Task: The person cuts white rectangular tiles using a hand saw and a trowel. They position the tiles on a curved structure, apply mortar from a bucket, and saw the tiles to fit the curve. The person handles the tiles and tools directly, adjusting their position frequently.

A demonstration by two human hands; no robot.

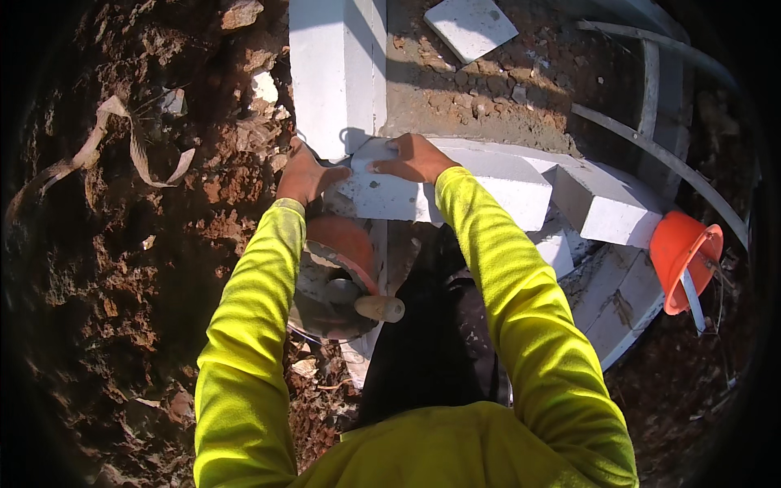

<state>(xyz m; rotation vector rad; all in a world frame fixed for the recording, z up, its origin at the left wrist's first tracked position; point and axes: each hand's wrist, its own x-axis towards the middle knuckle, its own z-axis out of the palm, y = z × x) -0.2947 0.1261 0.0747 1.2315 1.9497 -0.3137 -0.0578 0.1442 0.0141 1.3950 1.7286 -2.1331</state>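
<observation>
A white building block [393,193] lies at the near corner where two rows of pale blocks meet. My left hand [306,173] is wrapped round its left end, thumb toward the block, fingers near the lower end of the tall block [319,77]. Over the block's top, my right hand [416,159] grips with thumb and fingers pointing left. Its fingertips rest on the top face. Just below my hands is an orange bucket [342,237] holding greyish material. A wooden-handled tool [380,308] leans in it; its working end is partly hidden.
To the right, more white blocks [606,199] continue the row. A second orange bucket [682,259] sits tilted there, with a pale strip in it. A loose block [470,29] lies on the soil beyond. Rough reddish earth [163,309] and a frayed strap [134,142] are at left.
</observation>
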